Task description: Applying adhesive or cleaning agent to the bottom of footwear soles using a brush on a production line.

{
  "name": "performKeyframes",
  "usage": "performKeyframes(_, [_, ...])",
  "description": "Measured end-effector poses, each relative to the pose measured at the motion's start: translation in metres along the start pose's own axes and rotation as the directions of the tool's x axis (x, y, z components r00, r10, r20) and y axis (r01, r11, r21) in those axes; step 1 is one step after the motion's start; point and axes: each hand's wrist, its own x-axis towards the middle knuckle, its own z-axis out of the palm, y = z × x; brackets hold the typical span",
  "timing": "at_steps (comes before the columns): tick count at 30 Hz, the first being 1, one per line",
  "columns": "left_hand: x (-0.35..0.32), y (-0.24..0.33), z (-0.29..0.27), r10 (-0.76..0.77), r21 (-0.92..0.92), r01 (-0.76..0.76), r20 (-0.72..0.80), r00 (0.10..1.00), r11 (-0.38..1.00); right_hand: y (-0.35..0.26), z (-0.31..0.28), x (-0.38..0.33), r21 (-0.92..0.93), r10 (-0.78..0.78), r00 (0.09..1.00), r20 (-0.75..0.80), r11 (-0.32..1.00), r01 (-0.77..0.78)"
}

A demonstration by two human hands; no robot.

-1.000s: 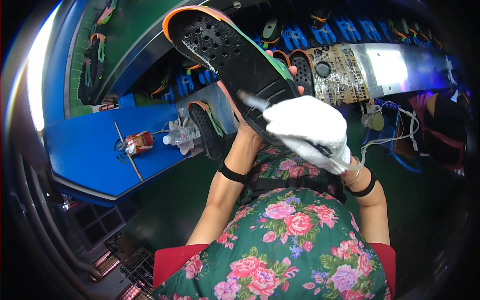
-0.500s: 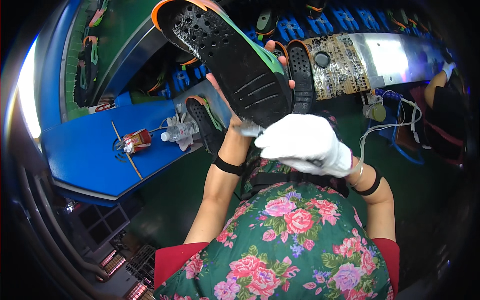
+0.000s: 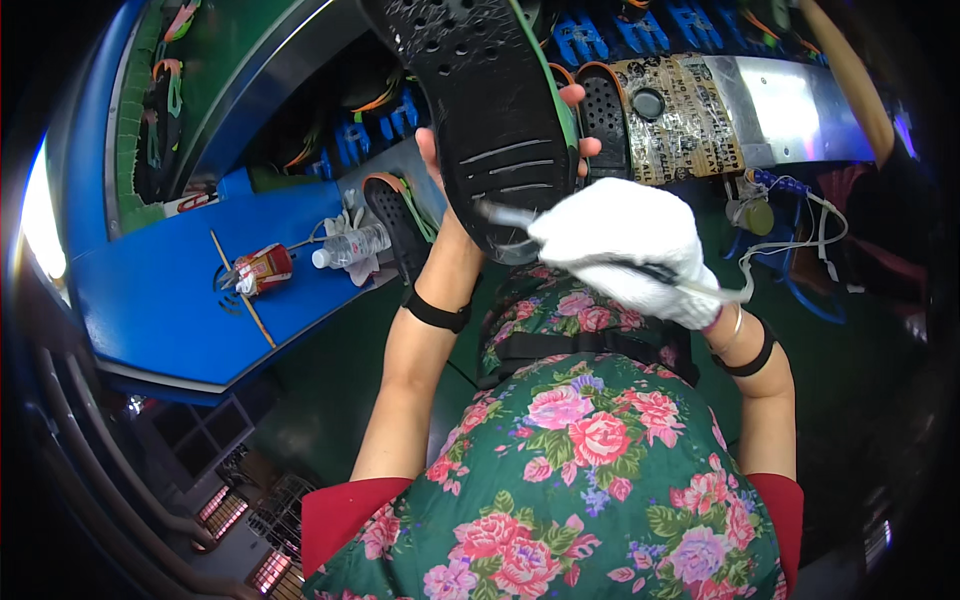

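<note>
Shoe (image 3: 505, 115) turned, lying between the hands (image 3: 430, 160) (image 3: 625, 250)

Black shoe (image 3: 508, 150): turned more upright than in either earlier view; orange-rimmed tip of the perforated end now cut off by the top edge. Brush (image 3: 508, 214): shifted from the near rim, half a second ago, to the sole just below the grooves. Gloved right hand (image 3: 625, 245): raised with it. Co-worker's arm (image 3: 855, 85), far right: now stretched toward the top edge, formerly lower.

Left fingers (image 3: 590, 147) around black sole (image 3: 500, 115), white glove (image 3: 630, 245)
</note>
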Motion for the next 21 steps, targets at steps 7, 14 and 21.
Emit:
performKeyframes(7, [-0.001, 0.014, -0.007, -0.11, -0.002, 0.11, 0.084, 0.99, 0.994, -0.005, 0.002, -0.005, 0.228, -0.035, 0.981, 0.192, 0.974, -0.01])
performKeyframes(14, [-0.01, 0.038, -0.007, -0.213, 0.231, 0.306, -0.355, 0.91, 0.923, -0.004, 0.005, -0.003, -0.309, -0.181, 0.963, 0.2, 0.921, 0.238])
performKeyframes(21, [-0.008, 0.048, -0.005, -0.177, 0.076, 0.215, -0.342, 0.923, 0.974, -0.018, 0.008, -0.008, -0.031, -0.106, 0.962, 0.251, 0.993, 0.118])
